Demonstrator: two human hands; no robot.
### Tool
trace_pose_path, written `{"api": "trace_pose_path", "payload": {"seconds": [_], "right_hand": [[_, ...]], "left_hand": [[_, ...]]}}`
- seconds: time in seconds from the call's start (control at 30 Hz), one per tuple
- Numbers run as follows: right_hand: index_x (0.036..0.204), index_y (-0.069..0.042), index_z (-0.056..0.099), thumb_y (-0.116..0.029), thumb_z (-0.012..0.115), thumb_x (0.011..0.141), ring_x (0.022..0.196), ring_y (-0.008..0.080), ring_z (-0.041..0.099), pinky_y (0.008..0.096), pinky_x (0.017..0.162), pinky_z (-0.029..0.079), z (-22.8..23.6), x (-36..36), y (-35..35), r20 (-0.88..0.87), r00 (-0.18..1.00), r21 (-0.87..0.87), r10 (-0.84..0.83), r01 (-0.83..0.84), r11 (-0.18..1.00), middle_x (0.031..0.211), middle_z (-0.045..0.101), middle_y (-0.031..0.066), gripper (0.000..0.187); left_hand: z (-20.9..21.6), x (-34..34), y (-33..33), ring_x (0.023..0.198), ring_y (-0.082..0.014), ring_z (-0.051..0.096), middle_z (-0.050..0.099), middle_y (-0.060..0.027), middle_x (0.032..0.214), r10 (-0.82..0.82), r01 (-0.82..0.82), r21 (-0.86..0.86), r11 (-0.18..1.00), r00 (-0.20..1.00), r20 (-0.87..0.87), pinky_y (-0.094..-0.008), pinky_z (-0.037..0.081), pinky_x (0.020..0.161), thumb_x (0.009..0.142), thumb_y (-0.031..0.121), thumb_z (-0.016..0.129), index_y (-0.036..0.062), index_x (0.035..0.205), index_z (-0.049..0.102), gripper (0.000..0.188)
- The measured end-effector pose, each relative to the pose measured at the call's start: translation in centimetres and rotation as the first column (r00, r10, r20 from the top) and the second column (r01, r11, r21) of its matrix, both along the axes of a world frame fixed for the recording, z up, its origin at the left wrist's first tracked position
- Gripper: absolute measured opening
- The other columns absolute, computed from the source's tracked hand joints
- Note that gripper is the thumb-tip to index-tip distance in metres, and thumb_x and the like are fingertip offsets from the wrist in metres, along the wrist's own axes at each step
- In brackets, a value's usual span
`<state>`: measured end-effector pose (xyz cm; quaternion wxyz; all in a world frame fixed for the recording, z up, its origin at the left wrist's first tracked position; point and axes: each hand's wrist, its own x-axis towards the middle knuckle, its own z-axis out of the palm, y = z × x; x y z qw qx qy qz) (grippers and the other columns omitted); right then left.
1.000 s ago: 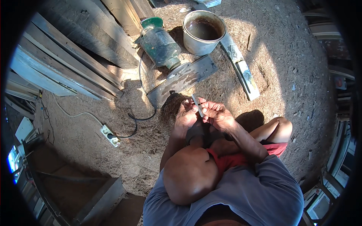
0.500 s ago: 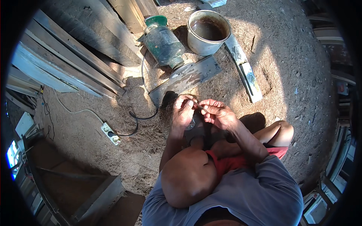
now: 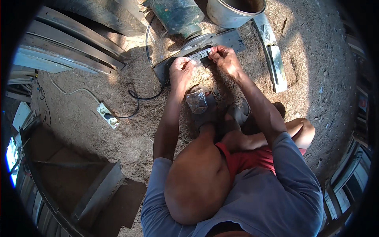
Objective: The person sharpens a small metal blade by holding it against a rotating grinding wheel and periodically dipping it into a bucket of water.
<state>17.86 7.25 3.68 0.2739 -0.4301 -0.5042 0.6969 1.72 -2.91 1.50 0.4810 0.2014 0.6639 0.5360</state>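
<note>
My left hand [image 3: 181, 72] and my right hand [image 3: 226, 62] reach forward over a worn grey metal plate [image 3: 233, 40]. Between their fingertips shows a short pale strip with dark slots [image 3: 200, 54]; whether it is lifted or part of the plate I cannot tell. The fingers of my left hand are pinched by its near left end, with a small shiny bit at their tips. At its right end my right hand is pinched too, and what it grips is hidden. A green motor-like machine [image 3: 177, 16] adjoins the plate. A clear plastic container [image 3: 196, 101] sits by my left foot.
A pale bucket [image 3: 231, 15] stands beyond the plate, beside a long narrow board [image 3: 272, 57]. A black cable [image 3: 136, 96] runs to a white power strip [image 3: 107, 115] on the left. Stacked planks [image 3: 75, 51] and a rusty metal trough [image 3: 67, 181] flank that side.
Both hands have moved forward from near my feet to over the plate, and they have spread apart. The clear container shows more fully. The view has tipped down toward my body.
</note>
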Motion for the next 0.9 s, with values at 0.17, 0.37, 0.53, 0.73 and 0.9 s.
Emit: {"api": "trace_pose_path", "payload": {"seconds": [0.17,0.37,0.53,0.73,0.9], "right_hand": [[0.092,0.004,0.063,-0.004,0.063,0.093,0.076,0.0096,0.061,0.024,0.072,0.051,-0.9,-1.6,1.5,0.139,0.99,0.071,0.015,-0.025,0.997,0.082,0.068,0.0053,0.008],[0.09,0.001,0.064,-0.006,0.064,0.092,0.076,0.0098,0.064,0.0267,0.072,0.052,-2.2,-1.3,2.7,0.24,0.97,0.114,0.037,-0.067,0.991,0.079,0.069,0.005,0.007],[0.092,-0.002,0.068,-0.01,0.064,0.09,0.071,0.0091,0.063,0.0258,0.066,0.051,-2.9,-1.8,3.1,0.249,0.968,0.132,0.033,-0.068,0.989,0.078,0.071,0.004,0.009],[0.092,-0.002,0.069,-0.012,0.065,0.092,0.064,0.0065,0.061,0.0245,0.062,0.051,-2.9,-1.9,2.9,0.245,0.969,0.155,0.021,-0.061,0.986,0.078,0.071,0.003,0.011],[0.093,-0.002,0.069,-0.013,0.065,0.093,0.065,0.0062,0.062,0.0244,0.062,0.051,-2.9,-2.1,2.9,0.246,0.969,0.164,0.028,-0.07,0.984,0.079,0.072,0.003,0.012]], "left_hand": [[-1.4,-2.2,0.5,0.066,-0.0096,0.06,0.066,-0.0063,0.086,-0.129,0.106,-0.086,0.991,0.931,-0.341,-0.0238,0.053,0.057,0.091,0.008,0.068,0.0003,0.101,0.06,0.015],[-0.2,-2.1,2.0,0.066,-0.0125,0.064,0.067,-0.0086,0.089,-0.18,0.119,-0.225,0.967,0.945,-0.274,-0.0236,0.054,0.057,0.09,0.01,0.069,-0.0008,0.104,0.062,0.019],[-0.3,-2.4,2.1,0.071,-0.0158,0.068,0.068,-0.0117,0.092,-0.128,0.088,-0.179,0.98,0.966,-0.224,-0.0243,0.055,0.057,0.09,0.01,0.069,-0.0036,0.107,0.06,0.023],[-0.6,-2.5,2.0,0.071,-0.0165,0.069,0.069,-0.012,0.092,-0.094,0.067,-0.148,0.987,0.979,-0.183,-0.024,0.054,0.057,0.091,0.008,0.067,-0.0034,0.108,0.06,0.021],[-1.0,-2.5,1.8,0.071,-0.016,0.069,0.069,-0.0112,0.091,-0.086,0.061,-0.127,0.99,0.976,-0.199,-0.0238,0.054,0.057,0.091,0.006,0.067,-0.0032,0.108,0.06,0.021]]}}
